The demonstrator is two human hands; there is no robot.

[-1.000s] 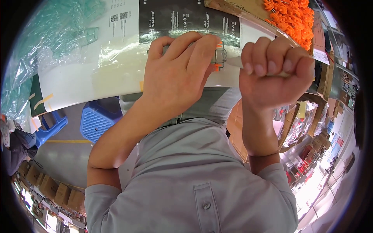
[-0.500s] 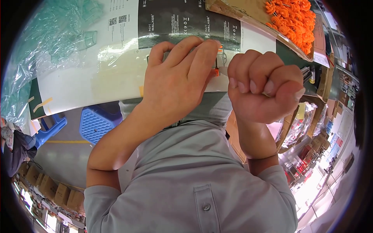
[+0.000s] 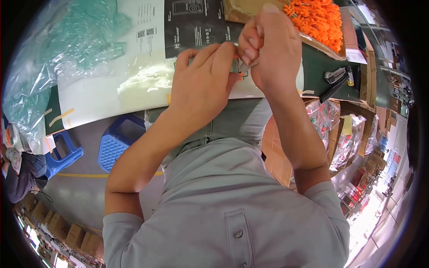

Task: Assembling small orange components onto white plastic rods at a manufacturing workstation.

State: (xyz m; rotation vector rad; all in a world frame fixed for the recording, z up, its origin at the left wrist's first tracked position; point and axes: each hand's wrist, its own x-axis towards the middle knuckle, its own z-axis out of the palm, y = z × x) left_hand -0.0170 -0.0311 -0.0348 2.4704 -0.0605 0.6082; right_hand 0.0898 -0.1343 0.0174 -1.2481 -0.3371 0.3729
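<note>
My left hand (image 3: pixel 202 80) lies over the sheet on the bench, its fingers bent and pressed together. By its fingertips and thumb sits a small orange part (image 3: pixel 241 77) with thin dark metal, mostly hidden under the hand. My right hand (image 3: pixel 277 53) is closed in a fist right beside it, thumb side up. From that fist a pale, pointed tool tip (image 3: pixel 249 67) reaches to the orange part; the rest of this tool is hidden in the fingers.
A cardboard tray holds many orange plastic pieces (image 3: pixel 315 27) at the back right. Right of my hand lie a utility knife (image 3: pixel 335 75) and a black-handled tool (image 3: pixel 333 90). Green plastic film (image 3: pixel 85 40) covers the left. Blue stools (image 3: pixel 114 149) and cartons (image 3: pixel 275 152) stand below the bench.
My right fist has swung forward and left and turned its thumb side up, with the pale tip still at the orange part. My left hand stays on the part. The whole view has shifted slightly.
</note>
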